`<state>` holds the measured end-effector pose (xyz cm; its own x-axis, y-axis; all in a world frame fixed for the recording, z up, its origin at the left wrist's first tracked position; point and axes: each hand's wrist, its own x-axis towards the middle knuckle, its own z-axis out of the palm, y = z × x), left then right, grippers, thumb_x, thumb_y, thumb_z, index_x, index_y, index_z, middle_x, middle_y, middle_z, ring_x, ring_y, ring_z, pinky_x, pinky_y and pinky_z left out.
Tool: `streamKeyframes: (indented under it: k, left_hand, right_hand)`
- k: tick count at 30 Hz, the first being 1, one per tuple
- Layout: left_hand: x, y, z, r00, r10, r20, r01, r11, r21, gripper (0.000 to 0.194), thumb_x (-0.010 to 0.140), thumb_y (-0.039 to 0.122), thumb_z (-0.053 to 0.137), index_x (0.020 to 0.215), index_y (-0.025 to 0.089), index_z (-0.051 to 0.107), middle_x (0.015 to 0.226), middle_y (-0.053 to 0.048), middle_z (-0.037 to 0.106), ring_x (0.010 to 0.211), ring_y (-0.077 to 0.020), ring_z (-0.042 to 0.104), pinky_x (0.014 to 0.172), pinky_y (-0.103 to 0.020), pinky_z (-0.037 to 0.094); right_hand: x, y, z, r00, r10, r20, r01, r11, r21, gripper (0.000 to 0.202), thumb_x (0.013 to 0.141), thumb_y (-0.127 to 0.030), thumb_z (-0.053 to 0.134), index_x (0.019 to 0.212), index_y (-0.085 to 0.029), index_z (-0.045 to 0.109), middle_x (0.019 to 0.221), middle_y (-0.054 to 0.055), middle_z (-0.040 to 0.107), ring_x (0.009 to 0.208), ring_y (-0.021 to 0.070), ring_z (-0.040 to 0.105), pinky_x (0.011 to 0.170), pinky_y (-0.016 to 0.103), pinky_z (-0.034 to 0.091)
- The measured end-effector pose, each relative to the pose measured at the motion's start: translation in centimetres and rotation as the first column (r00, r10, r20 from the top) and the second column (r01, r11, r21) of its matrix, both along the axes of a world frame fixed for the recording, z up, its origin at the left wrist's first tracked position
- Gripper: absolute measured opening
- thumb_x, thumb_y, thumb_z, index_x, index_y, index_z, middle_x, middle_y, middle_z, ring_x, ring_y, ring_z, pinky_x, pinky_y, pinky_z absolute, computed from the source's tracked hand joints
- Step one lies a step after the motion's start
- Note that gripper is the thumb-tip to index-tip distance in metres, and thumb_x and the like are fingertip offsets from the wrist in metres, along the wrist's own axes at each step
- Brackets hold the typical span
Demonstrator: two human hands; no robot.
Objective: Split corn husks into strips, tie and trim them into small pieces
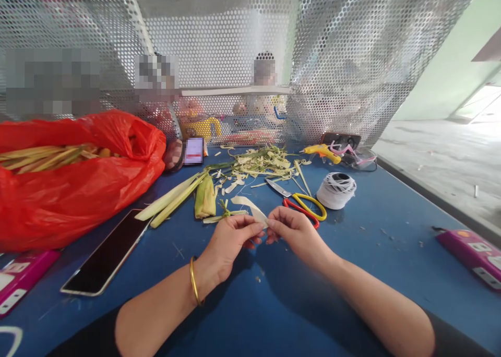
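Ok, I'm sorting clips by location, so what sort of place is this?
Probably a craft workroom, though one view can't settle it. The left hand and right hand pinch a pale strip over a blue table, near scissors, a reel of white cord and a heap of plant trimmings.

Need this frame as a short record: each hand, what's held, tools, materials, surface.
left hand: fingers pinch pale husk strip
right hand: fingers at the strip's near end
tools: scissors, blades apart; yellow glue gun
materials: white string spool; scraps pile; red plastic bag holding husk strips
electronics: dark-screened phone, left; lit phone, back
surface: blue tabletop
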<state>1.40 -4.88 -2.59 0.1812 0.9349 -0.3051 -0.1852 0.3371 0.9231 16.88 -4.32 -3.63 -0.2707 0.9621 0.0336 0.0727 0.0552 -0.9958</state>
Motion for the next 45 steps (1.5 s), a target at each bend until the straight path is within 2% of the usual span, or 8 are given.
streamKeyframes:
  k: [3, 6, 9, 15, 24, 33, 41, 45]
  left_hand:
    - [-0.09, 0.07, 0.25, 0.997, 0.031, 0.073, -0.024, 0.996, -0.087, 0.018, 0.053, 0.024, 0.080, 0.061, 0.014, 0.068, 0.055, -0.001, 0.062, 0.049, -0.0079, 0.053, 0.049, -0.019, 0.039]
    - [-0.12, 0.14, 0.39, 0.987, 0.052, 0.154, -0.025, 0.985, -0.168, 0.016, 0.052, 0.018, 0.079, 0.060, 0.013, 0.067, 0.053, 0.000, 0.060, 0.047, -0.0069, 0.052, 0.047, -0.018, 0.040]
    - [-0.15, 0.18, 0.36, 0.977, 0.054, 0.204, -0.010, 0.977, -0.211, 0.011, 0.054, 0.014, 0.076, 0.059, 0.013, 0.066, 0.053, 0.001, 0.059, 0.047, -0.0066, 0.051, 0.046, -0.017, 0.041]
    - [-0.26, 0.16, 0.34, 0.977, 0.027, 0.211, 0.019, 0.977, -0.213, 0.010, 0.060, 0.016, 0.074, 0.060, 0.011, 0.066, 0.054, 0.000, 0.058, 0.047, -0.0059, 0.051, 0.044, -0.016, 0.040]
    - [-0.10, -0.08, 0.21, 0.974, 0.047, 0.223, 0.016, 0.962, -0.273, 0.009, 0.064, 0.016, 0.071, 0.060, 0.011, 0.065, 0.053, 0.000, 0.057, 0.047, -0.0058, 0.050, 0.045, -0.016, 0.039]
    - [0.02, -0.30, 0.35, 0.993, -0.004, 0.119, 0.020, 0.991, -0.129, 0.014, 0.061, 0.021, 0.076, 0.062, 0.012, 0.066, 0.057, -0.002, 0.062, 0.049, -0.0081, 0.054, 0.047, -0.018, 0.041]
    - [0.01, -0.34, 0.63, 0.986, -0.006, 0.168, 0.046, 0.972, -0.232, 0.011, 0.063, 0.019, 0.073, 0.062, 0.012, 0.065, 0.056, -0.001, 0.060, 0.045, -0.0061, 0.050, 0.041, -0.017, 0.036]
    - [0.06, -0.34, 0.50, 0.987, -0.012, 0.159, 0.041, 0.983, -0.180, 0.012, 0.062, 0.021, 0.075, 0.064, 0.012, 0.067, 0.058, -0.002, 0.063, 0.046, -0.0068, 0.052, 0.043, -0.017, 0.038]
  right_hand:
    - [0.17, -0.16, 0.08, 0.995, -0.090, 0.052, 0.077, 0.973, 0.215, 0.012, 0.079, -0.028, 0.062, 0.084, -0.019, 0.056, 0.072, -0.002, 0.058, 0.062, 0.0112, 0.058, 0.060, 0.025, 0.048]
    - [0.27, -0.32, 0.33, 0.988, -0.132, 0.079, 0.080, 0.880, 0.468, 0.011, 0.077, -0.023, 0.068, 0.085, -0.022, 0.061, 0.084, 0.001, 0.057, 0.078, 0.0137, 0.057, 0.072, 0.027, 0.049]
    - [0.26, -0.44, 0.31, 0.979, -0.139, 0.147, 0.027, 0.810, 0.586, 0.003, 0.079, -0.024, 0.068, 0.079, -0.023, 0.065, 0.087, 0.002, 0.056, 0.085, 0.0154, 0.055, 0.077, 0.029, 0.048]
    - [0.24, -0.42, -0.04, 0.973, -0.138, 0.183, -0.003, 0.790, 0.613, 0.006, 0.083, -0.029, 0.065, 0.082, -0.023, 0.065, 0.086, 0.002, 0.055, 0.080, 0.0144, 0.056, 0.073, 0.027, 0.049]
    - [0.34, -0.55, 0.07, 0.950, -0.201, 0.238, -0.010, 0.745, 0.666, 0.007, 0.084, -0.020, 0.061, 0.081, -0.023, 0.066, 0.084, 0.002, 0.055, 0.078, 0.0140, 0.056, 0.069, 0.026, 0.048]
    - [0.27, -0.62, 0.24, 0.939, -0.209, 0.272, 0.004, 0.799, 0.601, 0.009, 0.084, -0.020, 0.061, 0.075, -0.021, 0.064, 0.083, 0.003, 0.056, 0.077, 0.0149, 0.056, 0.070, 0.027, 0.049]
    - [0.42, -0.62, 0.68, 0.928, -0.201, 0.314, -0.073, 0.727, 0.683, 0.013, 0.087, -0.019, 0.056, 0.078, -0.022, 0.066, 0.085, 0.004, 0.057, 0.080, 0.0151, 0.057, 0.070, 0.027, 0.049]
    - [0.34, -0.61, 0.56, 0.923, -0.229, 0.309, -0.033, 0.753, 0.657, 0.013, 0.087, -0.019, 0.055, 0.076, -0.021, 0.062, 0.087, 0.005, 0.058, 0.081, 0.0161, 0.058, 0.072, 0.029, 0.049]
